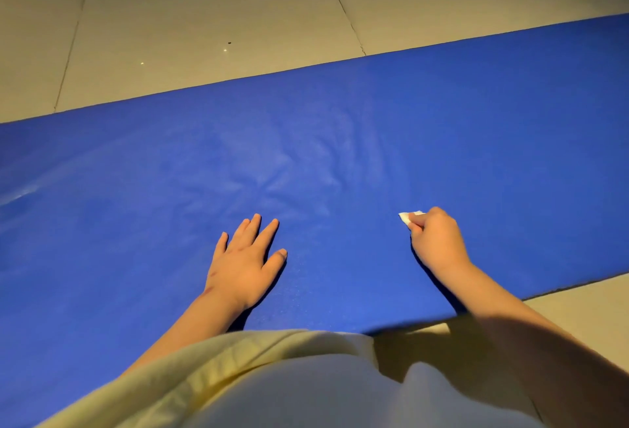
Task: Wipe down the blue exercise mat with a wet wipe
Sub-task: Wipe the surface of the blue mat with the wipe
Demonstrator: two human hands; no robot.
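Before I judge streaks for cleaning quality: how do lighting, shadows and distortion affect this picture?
Head view: dim, warm light; pale sheen patches on the blue mat; the right hand, pinching the wipe, and its arm cast dark shadows; the left hand looks sharp; the mat's edges run slanted.

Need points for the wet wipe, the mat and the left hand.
wet wipe (407,217), head view, white corner poking out of the fist
mat (340,141), head view, bare blue middle
left hand (243,259), head view, back of the hand
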